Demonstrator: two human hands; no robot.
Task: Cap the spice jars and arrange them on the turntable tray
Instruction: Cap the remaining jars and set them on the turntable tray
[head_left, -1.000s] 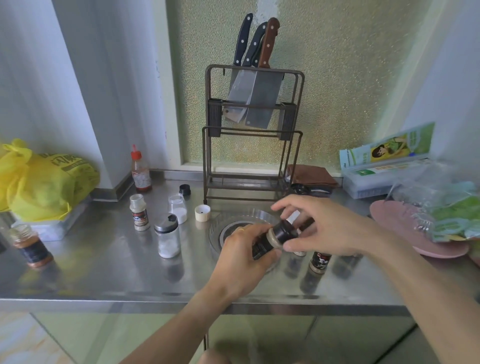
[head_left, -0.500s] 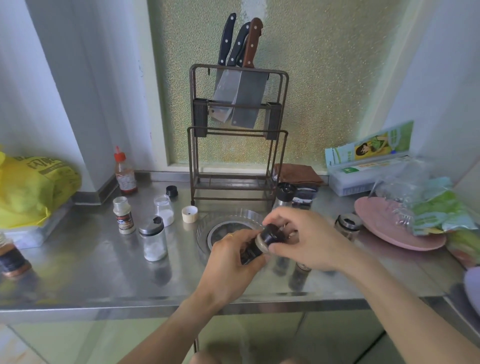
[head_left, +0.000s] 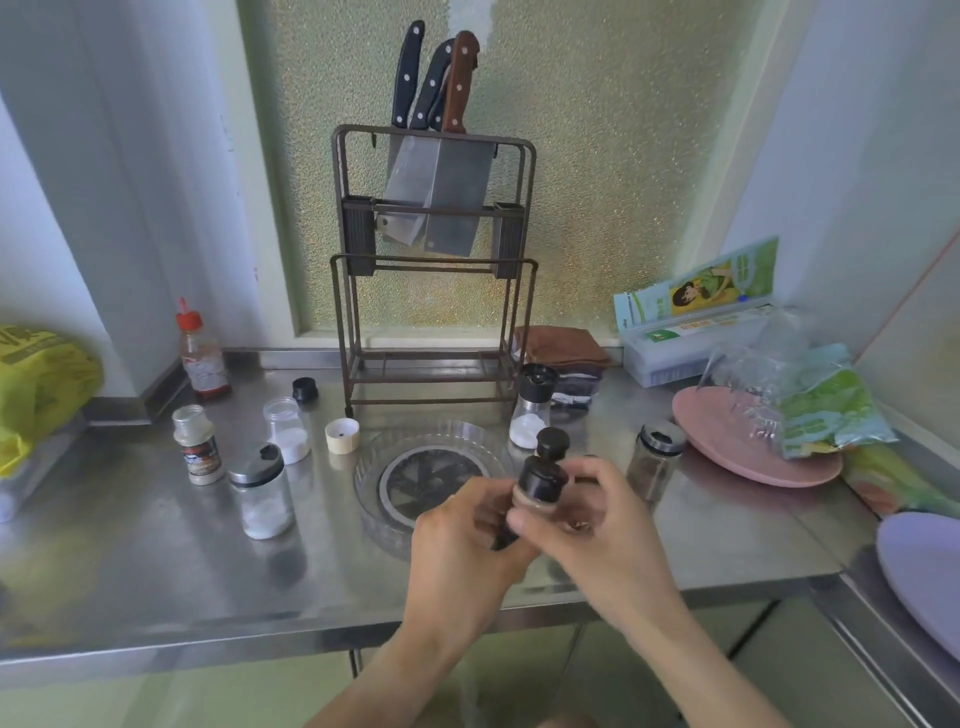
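Observation:
My left hand (head_left: 460, 540) grips a small spice jar (head_left: 535, 496) with a black cap, held above the counter's front. My right hand (head_left: 592, 525) pinches the same jar just under the cap. The clear turntable tray (head_left: 374, 467) lies behind my hands with nothing on it. To its left stand an uncapped white-powder jar (head_left: 287, 428), a label jar (head_left: 199, 444) without a cap, and a metal-lidded jar (head_left: 260, 491). A loose cream cap (head_left: 342, 434) and a black cap (head_left: 305, 389) lie nearby. A black-capped jar (head_left: 552, 443), a grinder (head_left: 532, 410) and a dark-spice jar (head_left: 655, 460) stand to the right.
A knife rack (head_left: 434, 270) stands at the back centre. A red-capped bottle (head_left: 201, 351) and a yellow bag (head_left: 36, 379) are at the left. A pink plate (head_left: 727, 447) with plastic bags, a box (head_left: 691, 332) and a purple plate (head_left: 924, 577) sit at the right.
The jar has tipped from slanted towards upright between my hands, which have stayed over the counter's front. The view has shifted right, bringing the jars on the right into sight.

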